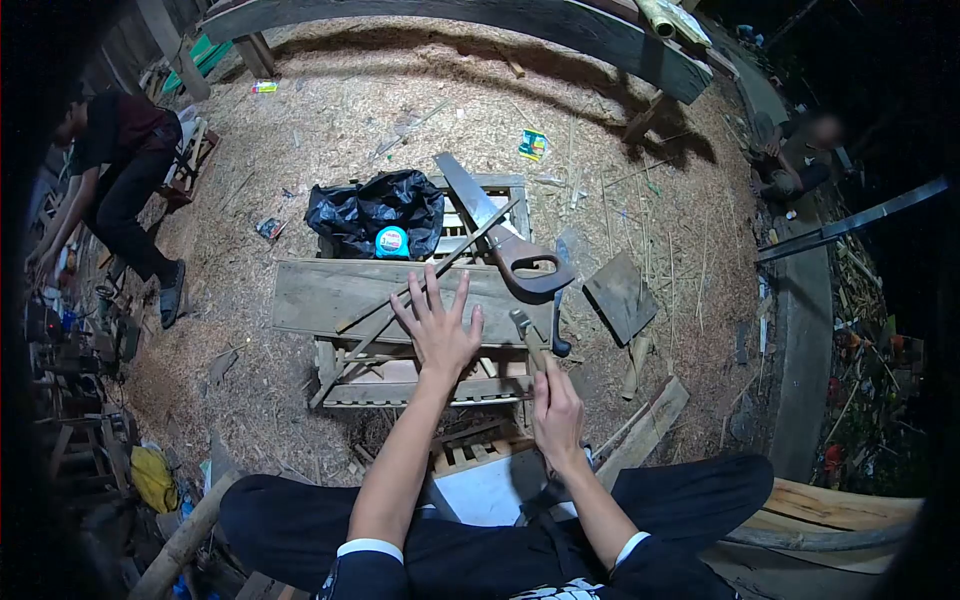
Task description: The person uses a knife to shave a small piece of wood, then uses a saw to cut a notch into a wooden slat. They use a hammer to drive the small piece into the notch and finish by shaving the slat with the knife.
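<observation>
My left hand (440,330) lies with fingers spread on a grey wooden board (310,297), its fingertips by a thin wooden strip (375,308) that crosses the board at a slant. In my right hand (557,415) is a hammer (535,347), gripped by its wooden handle, its metal head near the board's right end. A handsaw (470,195) with a brown handle rests beyond my hands. To its right is a tool with a dark handle (558,335). A blue tape measure (391,241) sits against a black plastic bag (375,210).
The board lies across a low slatted wooden frame (420,393). A square wood piece (620,297) is at right. Wood shavings cover the ground (300,120). A heavy beam (480,22) spans the back. One person (125,180) bends at left; another person (800,160) sits far right.
</observation>
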A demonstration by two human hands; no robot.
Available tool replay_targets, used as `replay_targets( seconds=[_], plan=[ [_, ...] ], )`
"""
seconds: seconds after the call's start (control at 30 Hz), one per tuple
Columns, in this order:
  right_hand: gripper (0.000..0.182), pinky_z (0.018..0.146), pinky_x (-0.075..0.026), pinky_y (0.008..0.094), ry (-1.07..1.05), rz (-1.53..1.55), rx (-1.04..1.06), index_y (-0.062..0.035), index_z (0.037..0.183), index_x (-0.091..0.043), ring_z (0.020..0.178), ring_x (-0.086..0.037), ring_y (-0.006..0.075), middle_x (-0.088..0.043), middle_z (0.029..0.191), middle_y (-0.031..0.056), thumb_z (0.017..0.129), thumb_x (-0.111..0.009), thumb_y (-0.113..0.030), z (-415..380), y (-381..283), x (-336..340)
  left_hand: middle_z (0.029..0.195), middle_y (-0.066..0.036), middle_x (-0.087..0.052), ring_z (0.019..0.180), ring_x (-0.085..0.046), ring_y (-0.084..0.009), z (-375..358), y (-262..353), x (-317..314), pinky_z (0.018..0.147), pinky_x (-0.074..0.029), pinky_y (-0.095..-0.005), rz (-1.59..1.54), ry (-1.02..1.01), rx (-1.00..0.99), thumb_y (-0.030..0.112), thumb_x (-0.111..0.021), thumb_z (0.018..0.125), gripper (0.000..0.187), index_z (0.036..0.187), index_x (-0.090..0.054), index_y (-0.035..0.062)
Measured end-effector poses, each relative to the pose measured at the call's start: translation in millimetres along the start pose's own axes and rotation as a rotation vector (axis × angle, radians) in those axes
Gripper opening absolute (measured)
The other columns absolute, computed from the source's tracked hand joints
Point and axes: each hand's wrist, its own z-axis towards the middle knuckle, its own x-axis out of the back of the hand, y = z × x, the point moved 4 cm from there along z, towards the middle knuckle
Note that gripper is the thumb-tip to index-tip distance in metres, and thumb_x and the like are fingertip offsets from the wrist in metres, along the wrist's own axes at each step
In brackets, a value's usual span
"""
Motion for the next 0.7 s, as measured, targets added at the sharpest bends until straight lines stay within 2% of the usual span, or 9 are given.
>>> replay_targets(
  seconds=[0.13,0.2,0.27,0.33,0.4,0.47,0.53,0.63,0.7],
  plan=[
    [0.038,0.071,-0.055,0.0529,0.086,0.039,0.126,-0.0098,0.142,-0.058,0.087,-0.069,0.0455,-0.07,0.101,0.0229,0.107,-0.053,-0.025,-8.0,17.4,-10.5,0.168,-0.021,-0.027,0.155,-0.018,-0.0459,1.1,1.2,2.7,0.121,-0.006,-0.0741,0.007,0.025,0.001,0.052,-0.05,0.099,0.059,0.155,-0.05,0.0333],
    [0.037,0.071,-0.054,0.0534,-0.211,-0.177,-0.032,-0.0097,0.142,-0.058,0.087,-0.069,0.0457,-0.07,0.1,0.0233,0.108,-0.053,-0.022,-7.6,24.1,-19.6,0.167,-0.021,-0.028,0.155,-0.019,-0.046,4.6,1.7,3.5,0.121,-0.006,-0.0739,0.014,0.04,-0.003,0.051,-0.051,0.099,0.059,0.154,-0.05,0.0333],
    [0.037,0.071,-0.055,0.0537,-0.15,-0.083,-0.01,-0.0099,0.143,-0.057,0.086,-0.07,0.0464,-0.071,0.1,0.0241,0.108,-0.053,-0.021,-4.8,17.2,-15.6,0.166,-0.021,-0.03,0.155,-0.021,-0.0455,1.8,2.1,4.8,0.121,-0.006,-0.0733,-0.021,0.037,0.004,0.05,-0.052,0.098,0.058,0.154,-0.052,0.0333],
    [0.038,0.071,-0.055,0.0541,0.139,0.097,0.147,-0.0089,0.142,-0.058,0.087,-0.07,0.0467,-0.072,0.102,0.0248,0.108,-0.052,-0.024,2.3,1.6,-1.3,0.166,-0.021,-0.03,0.154,-0.021,-0.0451,2.9,1.5,3.6,0.121,-0.006,-0.0731,-0.009,0.034,0.003,0.05,-0.052,0.098,0.058,0.153,-0.052,0.0331],
    [0.039,0.071,-0.055,0.0536,0.143,0.111,0.14,-0.0081,0.143,-0.058,0.088,-0.07,0.0465,-0.072,0.105,0.025,0.108,-0.052,-0.025,-5.8,16.6,-4.8,0.166,-0.021,-0.031,0.154,-0.022,-0.0448,2.2,1.5,4.8,0.121,-0.007,-0.0729,-0.002,0.029,-0.001,0.05,-0.052,0.098,0.058,0.153,-0.053,0.0329],
    [0.038,0.072,-0.054,0.0529,-0.169,-0.125,-0.053,-0.0071,0.143,-0.058,0.09,-0.07,0.0452,-0.072,0.104,0.0239,0.108,-0.051,-0.022,-11.9,44.2,-23.4,0.166,-0.021,-0.031,0.154,-0.022,-0.0444,1.9,3.3,6.2,0.122,-0.007,-0.0726,-0.007,0.033,0.002,0.05,-0.053,0.097,0.058,0.152,-0.053,0.0327],
    [0.038,0.071,-0.054,0.0527,-0.165,-0.142,-0.019,-0.0064,0.142,-0.058,0.088,-0.07,0.0448,-0.072,0.102,0.024,0.108,-0.052,-0.02,2.1,27.8,-10.3,0.166,-0.021,-0.031,0.155,-0.022,-0.0444,6.5,3.0,6.4,0.122,-0.007,-0.0725,-0.008,0.048,0.006,0.049,-0.054,0.097,0.058,0.153,-0.053,0.0327],
    [0.037,0.069,-0.054,0.0542,0.137,0.081,0.096,-0.0095,0.141,-0.059,0.084,-0.069,0.0456,-0.071,0.095,0.0238,0.107,-0.053,-0.022,6.3,8.0,3.1,0.166,-0.02,-0.031,0.155,-0.022,-0.0444,5.3,4.2,5.1,0.121,-0.006,-0.0726,-0.015,0.038,0.001,0.049,-0.055,0.096,0.059,0.153,-0.052,0.0328],
    [0.037,0.068,-0.054,0.0541,-0.035,-0.06,0.034,-0.0108,0.142,-0.059,0.082,-0.069,0.0458,-0.071,0.093,0.0233,0.107,-0.053,-0.022,-3.7,23.5,-11.5,0.166,-0.02,-0.03,0.155,-0.021,-0.0443,1.2,1.3,6.3,0.121,-0.006,-0.0727,-0.016,0.029,0.0,0.049,-0.055,0.096,0.06,0.153,-0.052,0.0329]
  ],
)
